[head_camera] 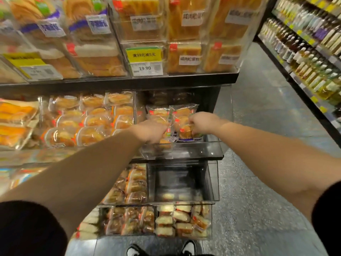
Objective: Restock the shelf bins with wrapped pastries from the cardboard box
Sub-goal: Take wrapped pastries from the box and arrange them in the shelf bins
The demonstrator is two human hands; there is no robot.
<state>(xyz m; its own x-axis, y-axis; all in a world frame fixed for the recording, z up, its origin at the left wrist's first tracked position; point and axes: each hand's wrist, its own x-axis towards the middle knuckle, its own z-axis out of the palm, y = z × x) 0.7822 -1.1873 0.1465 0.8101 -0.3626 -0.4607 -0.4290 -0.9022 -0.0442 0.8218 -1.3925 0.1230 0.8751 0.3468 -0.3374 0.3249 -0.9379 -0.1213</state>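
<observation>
Both my arms reach into a clear plastic shelf bin (184,154) on the middle shelf at the right end. My left hand (153,131) grips a wrapped pastry (165,141) low at the bin's front. My right hand (203,122) holds another wrapped pastry (186,133) standing upright beside it. Behind them several wrapped pastries (181,110) lean in rows against the back of the bin. The cardboard box is not in view.
Left of this bin lie bins full of wrapped buns (88,122). Above are packed bread loaves and a yellow price tag (144,60). Below sits a nearly bare bin (180,183) and fuller bins (182,220). An aisle floor (258,163) and a bottle shelf (310,52) lie right. My shoes (188,248) show below.
</observation>
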